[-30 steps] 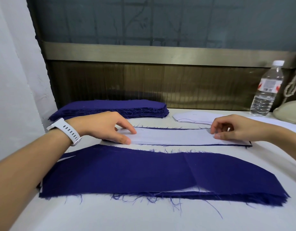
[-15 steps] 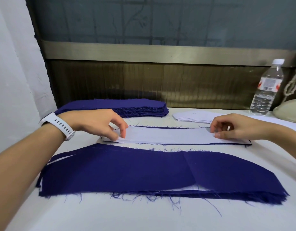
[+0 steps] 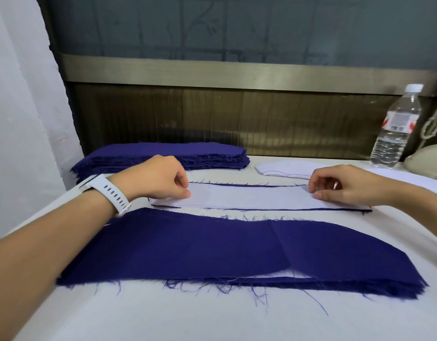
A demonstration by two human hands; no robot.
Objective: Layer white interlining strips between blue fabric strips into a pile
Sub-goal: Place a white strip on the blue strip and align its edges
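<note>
White interlining: where is it at this moment?

One long white interlining strip (image 3: pixel 252 199) is laid on a dark blue fabric strip (image 3: pixel 237 184) in the middle of the white table (image 3: pixel 163 316). Only a thin blue edge is seen around it. The layered pile of blue and white pieces (image 3: pixel 212 244) lies just in front of it, nearer to the person.

How are the hands placed?

The left end of the white strip is pinched between thumb and forefinger of the left hand (image 3: pixel 158 177), with the other fingers curled in. The right end is gripped in the same way by the right hand (image 3: pixel 343 183). Whether the blue strip beneath is caught in the pinch too cannot be told from this angle.

Which step is judged to be in hand, and how is it done well?

Probably the white strip is being squared on the blue one. Both ends should be drawn gently apart, so that no wrinkle is left. The blue margin should be made equal on the far and near sides, and the frayed threads should not be pulled. After that the pair may be carried flat to the pile, with edges matched.
</note>
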